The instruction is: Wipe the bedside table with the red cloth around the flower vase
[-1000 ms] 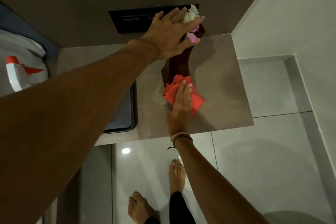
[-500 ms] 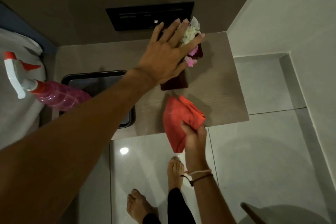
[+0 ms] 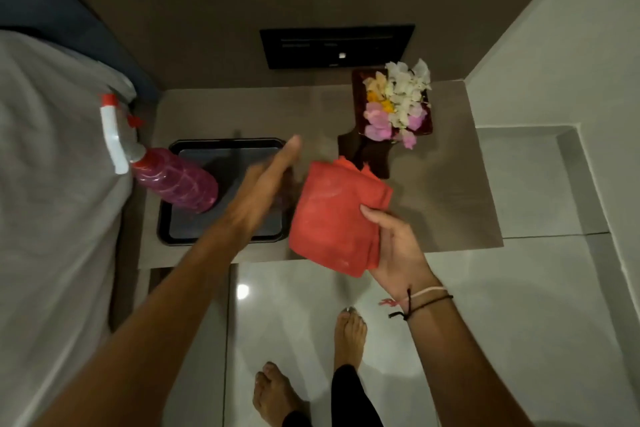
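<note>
Head view: right hand (image 3: 398,246) grips the folded red cloth (image 3: 337,215) by its near right edge, thumb over the top, holding it lifted above the front edge of the table (image 3: 446,198). Left hand (image 3: 266,184), blurred, reaches forward with fingers straight and close together, holding nothing, over the black tray (image 3: 173,236). A pink spray bottle (image 3: 173,180) lies on that tray's left part. Beyond the cloth stands the dark flower vase (image 3: 374,152) with white, pink and yellow blossoms, near the back wall. Bare feet show on the glossy floor (image 3: 485,322) below.
</note>
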